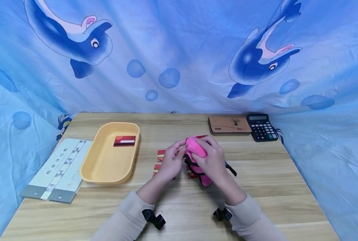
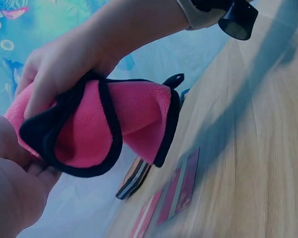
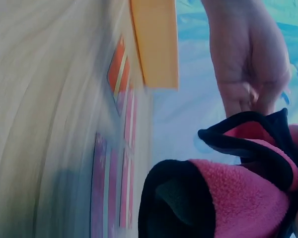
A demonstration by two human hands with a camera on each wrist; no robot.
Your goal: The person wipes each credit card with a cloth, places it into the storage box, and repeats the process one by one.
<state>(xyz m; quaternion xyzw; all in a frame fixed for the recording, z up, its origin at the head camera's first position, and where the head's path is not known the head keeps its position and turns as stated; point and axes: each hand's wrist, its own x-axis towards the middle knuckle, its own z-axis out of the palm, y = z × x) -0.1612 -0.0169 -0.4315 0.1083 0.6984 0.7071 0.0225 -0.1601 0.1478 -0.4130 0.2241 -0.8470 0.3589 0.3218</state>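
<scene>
In the head view my right hand (image 1: 211,157) grips a pink cloth (image 1: 196,147) with black trim, folded and bunched under the fingers. Its loose lower part hangs toward me, and a black strap end sticks out to the right. My left hand (image 1: 173,160) pinches at the cloth's left side, where a thin red and gold edge of a card (image 1: 185,146) shows; most of it is hidden by the cloth. The left wrist view shows the cloth (image 2: 139,106) held above the table. Red cards (image 1: 160,154) lie on the table under and around both hands.
A yellow tray (image 1: 106,180) with one red card (image 1: 124,141) in it stands on the left, beside white and grey booklets (image 1: 60,167). At the back right lie a brown zip wallet (image 1: 229,125) and a black calculator (image 1: 261,127). A blue dolphin curtain (image 1: 191,50) surrounds the table.
</scene>
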